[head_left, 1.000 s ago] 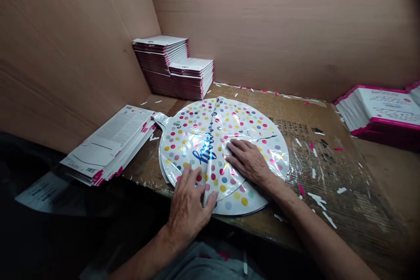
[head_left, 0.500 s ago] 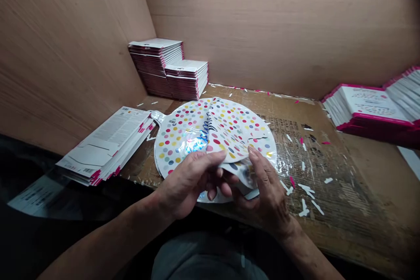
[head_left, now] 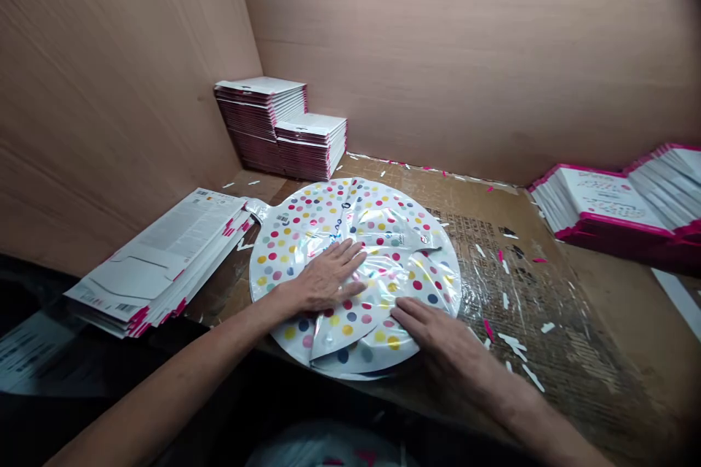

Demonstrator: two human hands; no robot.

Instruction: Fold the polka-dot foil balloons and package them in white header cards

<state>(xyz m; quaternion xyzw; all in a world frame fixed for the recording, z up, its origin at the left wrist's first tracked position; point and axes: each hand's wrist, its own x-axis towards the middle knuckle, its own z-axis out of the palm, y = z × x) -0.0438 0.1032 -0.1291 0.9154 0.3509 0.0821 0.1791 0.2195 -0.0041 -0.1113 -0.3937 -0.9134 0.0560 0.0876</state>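
Round white foil balloons with coloured dots (head_left: 285, 263) lie flat in a pile on the cardboard-covered table, a tab sticking out at the upper left. On top, a foil balloon (head_left: 350, 321) is folded over, with creases across it. My left hand (head_left: 328, 276) rests on the folded foil near its middle, fingers stretched out and palm down. To the right, my right hand (head_left: 432, 332) touches the folded foil's near right part with its fingers extended. Neither hand grips anything.
At the left lies a stack of flat printed card sleeves (head_left: 164, 255). Two piles of pink-edged packets (head_left: 274, 124) stand in the back corner. More packets (head_left: 607, 197) lean at the right. Paper scraps (head_left: 512, 343) litter the cardboard (head_left: 548, 270). Wooden panels (head_left: 438, 51) rise behind and left.
Both hands have let go of the balloon's raised, folded part and now lie flat on it. The fold has come down onto the pile, and the view has shifted slightly.
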